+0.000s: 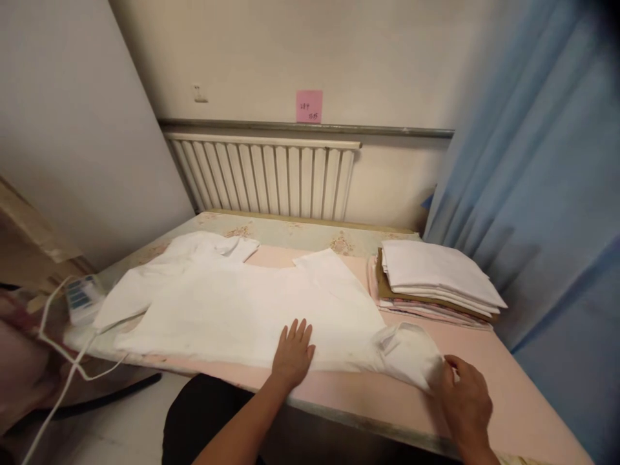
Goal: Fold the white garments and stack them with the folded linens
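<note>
A white T-shirt (232,303) lies spread flat across the pink-covered table (489,361). My left hand (292,354) rests flat on the shirt's near edge, fingers stretched out and close together. My right hand (462,397) is closed on the shirt's right sleeve (411,352) near the table's front edge, pinching the cloth. The sleeve is bunched and slightly raised where I hold it.
A stack of folded white, brown and pink garments (433,281) sits at the right. A white iron base with cable (82,298) is at the left edge. A radiator (264,174) stands behind, a blue curtain (542,194) hangs right, and a pink note (309,106) is on the wall.
</note>
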{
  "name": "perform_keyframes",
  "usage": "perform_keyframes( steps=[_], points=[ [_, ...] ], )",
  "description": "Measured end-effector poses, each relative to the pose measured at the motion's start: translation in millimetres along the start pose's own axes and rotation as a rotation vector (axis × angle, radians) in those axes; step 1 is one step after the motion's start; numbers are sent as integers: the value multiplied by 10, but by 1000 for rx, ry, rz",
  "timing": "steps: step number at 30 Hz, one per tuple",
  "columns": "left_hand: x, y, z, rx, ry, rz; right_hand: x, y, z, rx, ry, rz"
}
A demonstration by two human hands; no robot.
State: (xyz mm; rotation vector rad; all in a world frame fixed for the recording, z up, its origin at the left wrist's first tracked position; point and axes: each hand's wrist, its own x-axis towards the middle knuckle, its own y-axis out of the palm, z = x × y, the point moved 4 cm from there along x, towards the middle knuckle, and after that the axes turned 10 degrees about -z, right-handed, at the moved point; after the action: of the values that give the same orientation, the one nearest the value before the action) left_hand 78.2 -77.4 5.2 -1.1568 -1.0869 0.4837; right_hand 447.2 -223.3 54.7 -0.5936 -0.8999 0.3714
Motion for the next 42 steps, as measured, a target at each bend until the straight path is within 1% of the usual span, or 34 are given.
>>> perform_keyframes(
  steps=[1, 2, 3, 5, 6, 7, 9, 11, 13, 15, 20, 23, 27, 30, 33, 37, 42],
  points=[
    [-2, 4, 2, -4, -5, 1, -54, -16, 216, 65, -110, -78],
    [-4, 7, 4, -9, -11, 0, -130, 1, 456, 156, -218, -117],
    [-5, 7, 5, -13, -18, -3, -227, 51, 711, 248, -328, -120],
    [-7, 0, -1, -22, -22, -9, -465, 245, 1214, 383, -544, -28],
    [-10, -5, -5, -26, -24, -12, -593, 372, 1432, 411, -631, 44],
    [-13, -11, -9, -30, -23, -11, -712, 506, 1610, 406, -686, 109],
    [-24, -22, -7, -39, -17, -9, -925, 758, 1857, 356, -793, 246],
    [-41, -34, 23, -45, -5, -13, -1064, 941, 1953, 282, -877, 359],
    [-64, -47, 95, -45, -2, -22, -1113, 1036, 1933, 218, -928, 437],
    [-92, -61, 213, -36, -17, -23, -1085, 1054, 1848, 176, -940, 481],
    [-174, -124, 568, -10, -70, 8, -927, 957, 1560, 115, -893, 513],
    [-206, -162, 694, -9, -65, 10, -875, 904, 1419, 88, -871, 510],
    [-205, -181, 729, -1, -59, -14, -824, 877, 1275, 34, -845, 477],
    [-190, -168, 724, 4, -48, -35, -747, 850, 1117, -28, -817, 435],
    [-178, -129, 735, 8, -34, -41, -646, 783, 876, -88, -791, 395],
    [-162, -84, 758, 8, -30, -34, -521, 648, 497, -154, -716, 346],
    [-145, -74, 755, 28, -29, -15, -438, 478, 83, -149, -675, 365]
  ],
)
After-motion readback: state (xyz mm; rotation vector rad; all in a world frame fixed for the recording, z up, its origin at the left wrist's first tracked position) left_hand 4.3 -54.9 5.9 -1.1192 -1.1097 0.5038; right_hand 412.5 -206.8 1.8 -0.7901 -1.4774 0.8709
